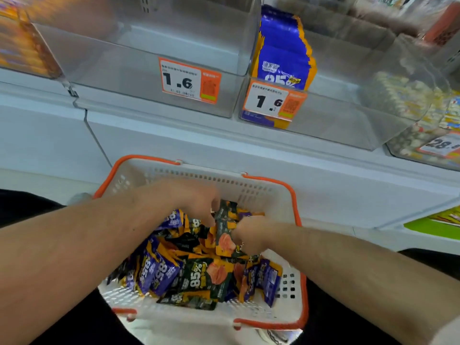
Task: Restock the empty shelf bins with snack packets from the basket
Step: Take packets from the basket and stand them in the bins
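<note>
Both hands reach into the white basket of snack packets — left hand blurred, grip unclear; right hand pinches a dark packet — below a white shelf holding an empty clear bin.

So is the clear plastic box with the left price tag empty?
Empty: through the clear plastic bin only its bare grey floor shows, no packets.

A white shelf unit filled most of the view, its front ledge running across under even, bright light. Orange price tags reading 1.6 hung at its front. To the far right sat a clear tub of pale sweets with another orange tag, blurred. A green strip showed lower right, and dark floor lay at the left edge.
</note>
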A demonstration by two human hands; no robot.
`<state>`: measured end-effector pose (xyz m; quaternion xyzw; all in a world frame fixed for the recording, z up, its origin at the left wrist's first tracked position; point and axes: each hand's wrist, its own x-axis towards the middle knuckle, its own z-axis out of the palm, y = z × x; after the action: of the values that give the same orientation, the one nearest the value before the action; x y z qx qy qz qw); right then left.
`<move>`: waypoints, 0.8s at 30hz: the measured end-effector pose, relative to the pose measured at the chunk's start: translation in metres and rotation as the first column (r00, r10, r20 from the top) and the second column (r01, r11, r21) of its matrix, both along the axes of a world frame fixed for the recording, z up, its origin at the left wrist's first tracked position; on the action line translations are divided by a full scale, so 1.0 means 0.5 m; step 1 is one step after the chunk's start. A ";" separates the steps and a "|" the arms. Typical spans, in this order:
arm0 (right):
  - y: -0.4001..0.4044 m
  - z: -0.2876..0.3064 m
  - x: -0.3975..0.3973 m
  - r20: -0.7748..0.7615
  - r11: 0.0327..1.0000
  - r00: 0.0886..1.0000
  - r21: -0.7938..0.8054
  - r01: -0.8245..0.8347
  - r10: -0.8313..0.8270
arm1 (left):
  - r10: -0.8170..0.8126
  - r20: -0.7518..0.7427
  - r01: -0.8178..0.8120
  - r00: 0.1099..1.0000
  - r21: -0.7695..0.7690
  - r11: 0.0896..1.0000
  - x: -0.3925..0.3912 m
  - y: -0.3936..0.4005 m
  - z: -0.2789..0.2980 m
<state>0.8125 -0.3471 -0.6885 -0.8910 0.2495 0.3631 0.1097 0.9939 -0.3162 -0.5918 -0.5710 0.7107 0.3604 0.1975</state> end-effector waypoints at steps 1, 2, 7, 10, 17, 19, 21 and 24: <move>0.008 -0.026 -0.004 -0.103 1.000 0.995 0.028 0.010 -0.007 | -0.020 0.011 0.020 1.000 0.011 1.000 -0.004 0.003 -0.003; 0.013 -0.045 -0.010 -0.154 0.999 0.988 0.041 0.033 -0.026 | -0.037 0.012 0.037 0.999 0.009 0.999 -0.008 0.002 -0.004; 0.048 -0.115 -0.032 -0.246 0.999 0.969 0.038 0.013 -0.003 | -0.065 0.015 0.065 0.998 -0.024 0.998 -0.018 0.000 -0.002; 0.062 -0.138 -0.039 -0.273 1.000 0.962 0.007 0.019 -0.017 | -0.035 -0.001 0.035 0.999 -0.021 0.999 -0.018 0.003 0.005; 0.002 -0.060 0.000 -0.123 0.988 0.984 0.064 0.139 -0.130 | 0.048 -0.060 -0.049 0.997 -0.028 0.998 0.007 -0.006 0.019; -0.032 0.003 0.014 -0.034 0.976 0.979 0.083 0.203 -0.201 | 0.086 -0.050 -0.087 0.995 -0.007 0.996 0.019 -0.011 0.019; -0.063 0.077 0.017 0.079 0.937 0.937 0.115 0.330 -0.339 | 0.087 0.019 -0.088 0.996 0.047 0.995 0.034 -0.016 0.017; -0.095 0.152 -0.002 0.249 0.717 0.678 0.351 0.603 -0.692 | 0.079 0.119 -0.093 0.990 0.114 0.989 0.054 -0.022 0.028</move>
<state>0.8116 -0.3945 -0.6125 -0.7737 0.4801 0.1565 0.3826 1.0211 -0.3271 -0.5778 -0.6080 0.6500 0.3774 0.2559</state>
